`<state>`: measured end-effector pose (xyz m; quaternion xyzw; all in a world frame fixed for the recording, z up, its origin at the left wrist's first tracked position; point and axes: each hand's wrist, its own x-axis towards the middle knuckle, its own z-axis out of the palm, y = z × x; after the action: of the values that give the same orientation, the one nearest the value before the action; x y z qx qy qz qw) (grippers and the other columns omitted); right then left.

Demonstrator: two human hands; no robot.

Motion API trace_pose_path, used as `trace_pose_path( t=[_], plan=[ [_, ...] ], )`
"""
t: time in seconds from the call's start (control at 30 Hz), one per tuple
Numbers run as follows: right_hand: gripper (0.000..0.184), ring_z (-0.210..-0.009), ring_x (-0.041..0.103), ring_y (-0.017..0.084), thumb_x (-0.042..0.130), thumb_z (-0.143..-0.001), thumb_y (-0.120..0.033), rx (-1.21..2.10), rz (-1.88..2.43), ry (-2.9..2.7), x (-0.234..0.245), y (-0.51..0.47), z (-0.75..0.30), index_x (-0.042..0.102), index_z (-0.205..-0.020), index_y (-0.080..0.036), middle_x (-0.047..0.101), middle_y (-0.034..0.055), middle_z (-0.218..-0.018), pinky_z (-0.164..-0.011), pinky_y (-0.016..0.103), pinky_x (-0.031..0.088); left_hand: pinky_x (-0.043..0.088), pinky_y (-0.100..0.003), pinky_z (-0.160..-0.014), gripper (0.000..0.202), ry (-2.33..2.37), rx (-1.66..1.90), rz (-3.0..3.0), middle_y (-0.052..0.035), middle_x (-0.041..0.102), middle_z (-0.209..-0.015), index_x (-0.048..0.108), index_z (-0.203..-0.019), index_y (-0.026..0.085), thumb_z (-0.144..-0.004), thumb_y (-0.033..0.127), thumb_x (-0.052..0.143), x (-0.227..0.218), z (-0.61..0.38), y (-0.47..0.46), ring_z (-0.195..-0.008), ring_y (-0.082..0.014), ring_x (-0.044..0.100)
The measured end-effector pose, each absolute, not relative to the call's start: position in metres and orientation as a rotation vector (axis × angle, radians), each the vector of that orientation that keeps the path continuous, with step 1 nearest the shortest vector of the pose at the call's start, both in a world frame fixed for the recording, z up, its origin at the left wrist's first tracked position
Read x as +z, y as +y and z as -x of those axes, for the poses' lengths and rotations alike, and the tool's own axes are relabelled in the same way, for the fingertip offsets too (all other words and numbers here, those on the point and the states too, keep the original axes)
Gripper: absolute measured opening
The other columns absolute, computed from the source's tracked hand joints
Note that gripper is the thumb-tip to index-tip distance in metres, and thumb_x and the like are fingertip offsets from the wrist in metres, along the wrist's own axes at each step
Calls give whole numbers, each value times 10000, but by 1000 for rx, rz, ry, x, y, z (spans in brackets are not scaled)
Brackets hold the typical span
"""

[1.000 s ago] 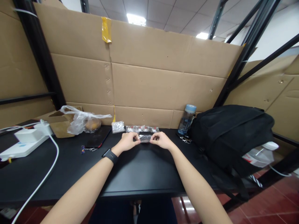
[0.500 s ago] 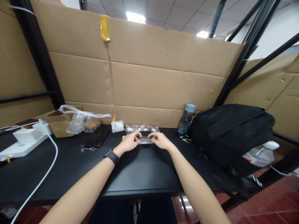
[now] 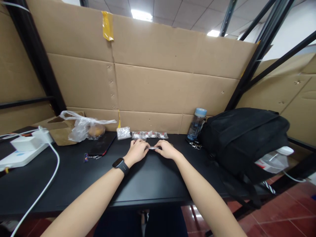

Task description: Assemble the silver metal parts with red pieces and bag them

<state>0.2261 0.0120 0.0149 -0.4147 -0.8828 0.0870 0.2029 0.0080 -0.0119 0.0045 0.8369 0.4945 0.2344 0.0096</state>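
Note:
Between my two hands is a small clear plastic packet (image 3: 153,148), seen nearly edge-on as a thin shiny strip. My left hand (image 3: 136,152), with a dark watch (image 3: 120,164) on its wrist, pinches the packet's left end. The right end is gripped by the fingertips of my right hand (image 3: 167,149). What the packet contains cannot be made out. Just beyond my hands lies a row of several small clear packets (image 3: 149,134) with red and silvery contents. Left of that row sits a silvery wrapped block (image 3: 123,133).
A blue-lidded water bottle (image 3: 197,124) and a black backpack (image 3: 244,141) stand on the right of the black table (image 3: 150,187). At left are a plastic bag (image 3: 84,126), a cardboard box (image 3: 63,133), a dark flat case (image 3: 102,144) and a white power strip (image 3: 22,154). Cardboard (image 3: 150,89) walls the back.
The packet has tipped from showing its flat face to nearly edge-on, still held at both ends. My left hand has turned slightly. The whole view has shifted a little.

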Motion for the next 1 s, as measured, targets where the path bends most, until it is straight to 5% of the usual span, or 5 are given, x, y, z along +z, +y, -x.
trace_pose_path(
  t=[0.17,0.37,0.57,0.83,1.0],
  plan=[
    [218,-768,646,171,573,-921,-276,517,1187,-2325,19,16,-234,769,-954,-185,742,54,-839,-736,266,463,292,-418,-901,160,1614,800,-2428,-29,744,-959,717,-931,272,-907,298,561,5,-6,-8,-1027,-249,605],
    [351,-717,660,155,698,-767,-160,893,1083,-2141,14,18,-237,674,-1117,-154,724,31,-789,-681,243,487,290,-403,-907,154,1637,766,-2260,-14,769,-906,734,-863,265,-878,319,591,5,-8,-6,-944,-237,670],
    [305,-658,637,146,711,-749,-183,836,1090,-2074,10,21,-235,688,-1051,-151,693,16,-724,-645,247,478,317,-392,-914,146,1648,778,-2241,-12,771,-877,733,-839,259,-864,321,604,8,-11,-8,-942,-239,682],
    [297,-778,661,180,744,-747,-401,957,1046,-1819,20,18,-233,722,-872,-132,731,60,-824,-769,296,498,422,-311,-838,166,1579,1003,-2036,14,767,-923,727,-911,275,-883,343,578,16,-12,-10,-920,-202,690],
    [297,-771,665,195,721,-750,-412,925,1126,-1817,22,21,-236,706,-842,-130,730,71,-811,-723,286,498,396,-385,-944,222,1578,1025,-2283,-36,725,-1072,694,-1045,257,-888,333,556,21,-9,-12,-1078,-257,614]
  ],
)
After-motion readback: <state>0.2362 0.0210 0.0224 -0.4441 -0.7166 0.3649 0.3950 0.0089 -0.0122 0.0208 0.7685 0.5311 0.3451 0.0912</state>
